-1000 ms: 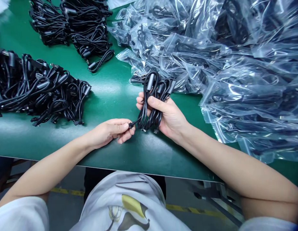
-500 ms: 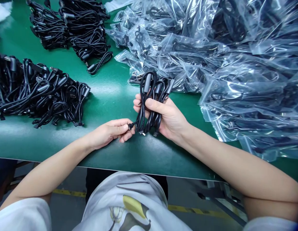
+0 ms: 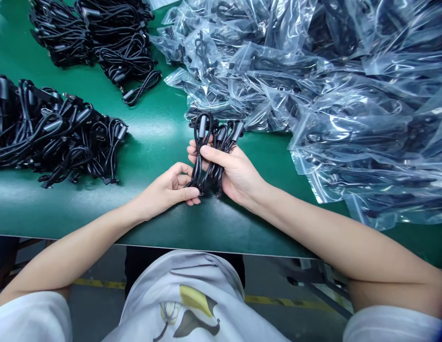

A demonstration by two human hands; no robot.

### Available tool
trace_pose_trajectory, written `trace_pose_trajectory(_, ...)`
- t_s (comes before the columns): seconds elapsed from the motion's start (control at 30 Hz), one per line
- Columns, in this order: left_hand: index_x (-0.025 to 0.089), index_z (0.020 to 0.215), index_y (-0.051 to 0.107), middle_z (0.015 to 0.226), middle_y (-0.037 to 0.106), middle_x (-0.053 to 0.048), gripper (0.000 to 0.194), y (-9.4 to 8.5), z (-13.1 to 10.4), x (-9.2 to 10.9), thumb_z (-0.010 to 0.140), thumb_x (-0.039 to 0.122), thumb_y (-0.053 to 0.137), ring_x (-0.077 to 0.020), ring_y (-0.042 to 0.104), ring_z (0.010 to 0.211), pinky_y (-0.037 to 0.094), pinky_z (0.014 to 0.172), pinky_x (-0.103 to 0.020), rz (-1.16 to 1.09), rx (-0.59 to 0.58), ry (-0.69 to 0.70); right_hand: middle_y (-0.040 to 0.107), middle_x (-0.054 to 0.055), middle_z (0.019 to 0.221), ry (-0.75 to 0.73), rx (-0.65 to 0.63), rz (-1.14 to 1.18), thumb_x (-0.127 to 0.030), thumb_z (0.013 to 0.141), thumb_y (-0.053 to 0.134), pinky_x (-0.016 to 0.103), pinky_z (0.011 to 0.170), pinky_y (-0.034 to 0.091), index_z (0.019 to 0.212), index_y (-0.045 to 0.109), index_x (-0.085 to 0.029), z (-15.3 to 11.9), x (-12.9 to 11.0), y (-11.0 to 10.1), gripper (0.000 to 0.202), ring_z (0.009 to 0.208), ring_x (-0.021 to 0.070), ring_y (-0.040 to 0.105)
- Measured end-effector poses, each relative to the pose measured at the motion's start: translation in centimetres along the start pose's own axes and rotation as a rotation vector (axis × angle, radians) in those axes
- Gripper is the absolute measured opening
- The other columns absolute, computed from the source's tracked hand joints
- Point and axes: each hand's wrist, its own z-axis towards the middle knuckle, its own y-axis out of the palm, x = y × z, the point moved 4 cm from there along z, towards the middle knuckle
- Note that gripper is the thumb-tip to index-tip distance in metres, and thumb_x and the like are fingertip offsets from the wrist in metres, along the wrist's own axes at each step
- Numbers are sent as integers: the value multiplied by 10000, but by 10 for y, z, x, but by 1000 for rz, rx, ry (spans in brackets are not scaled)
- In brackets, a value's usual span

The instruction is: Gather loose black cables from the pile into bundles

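Note:
Several coiled black cables (image 3: pixel 220 161), with grey cylinders near their upper loops, are bunched in my right hand (image 3: pixel 240 175). Its thumb lies across the front of the coils and its fingertips show behind them, on the left. My left hand (image 3: pixel 171 190) is closed around the lower end of the leftmost cable, thumb in front and fingers bent behind. The plug ends there are partly hidden by the thumb. Both hands hold the bunch just above the green tabletop (image 3: pixel 149 142), near its front edge.
A long heap of black cables (image 3: pixel 53 133) lies on the left, and another pile (image 3: pixel 124 57) sits further back. Clear plastic bags (image 3: pixel 256 85) with black cables inside cover the right and back right. Below the table edge, yellow floor tape (image 3: pixel 100 283) shows.
My left hand has shifted from pinching a plug to gripping the lower end of the leftmost coil. The bunch and my right hand have moved slightly left in view.

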Motion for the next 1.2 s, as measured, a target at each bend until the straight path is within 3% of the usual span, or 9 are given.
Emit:
trace_pose_trajectory(0.13,165,1033,489,804,661,23,387,-2,0,0,827,321,776,-86,644,703,488,670,-213,-16,-13,54,767,47,1027,-15,-62,-6,-247,748,810,368,903,613,955,693,-195,1,-2,-1,244,1015,221,717)
trace_pose_trajectory(0.33,170,1023,524,807,636,28,288,-5,2,3,874,301,733,-79,613,714,485,676,-208,54,8,183,765,30,1034,-108,-146,-112,-249,750,803,402,985,571,972,697,-202,-4,-12,4,251,1082,234,705)
trace_pose_trajectory(0.53,175,1038,518,825,622,25,273,-8,0,3,889,299,711,-82,610,737,493,692,-209,117,32,222,754,48,1128,-89,-228,-206,-207,739,784,501,1029,532,1019,687,-197,-7,-24,9,297,1131,271,692)
trace_pose_trajectory(0.7,177,1035,510,812,619,20,255,-8,-1,5,892,279,695,-95,612,739,492,691,-223,146,47,217,761,29,1118,-70,-216,-247,-130,737,705,475,1051,523,1011,686,-190,-6,-29,10,281,1144,256,690)
trace_pose_trajectory(0.93,182,1034,511,816,630,14,270,-10,1,3,871,272,707,-110,633,739,500,698,-244,142,55,175,759,38,1139,-19,-177,-202,-137,718,711,466,1023,549,1021,705,-201,-5,-25,5,309,1122,249,698)
trace_pose_trajectory(1.0,183,1028,499,848,643,1,273,-9,2,-1,866,269,701,-115,648,734,511,699,-256,122,29,143,753,47,1144,42,-187,-176,-179,723,737,441,975,580,1026,721,-210,-6,-21,3,305,1079,245,709)
trace_pose_trajectory(1.1,184,1038,482,926,669,-41,238,-3,3,-6,894,277,647,-137,673,753,539,714,-287,159,-99,97,744,38,1040,167,-148,-145,-288,696,803,398,830,634,960,745,-252,-6,-12,0,273,908,221,728)
trace_pose_trajectory(1.2,172,1098,532,951,690,-56,252,1,-2,-1,934,345,613,-174,697,858,545,786,-304,507,-203,146,654,0,808,205,-78,-205,-341,587,892,371,802,637,912,736,-346,-3,-6,-7,360,764,184,682)
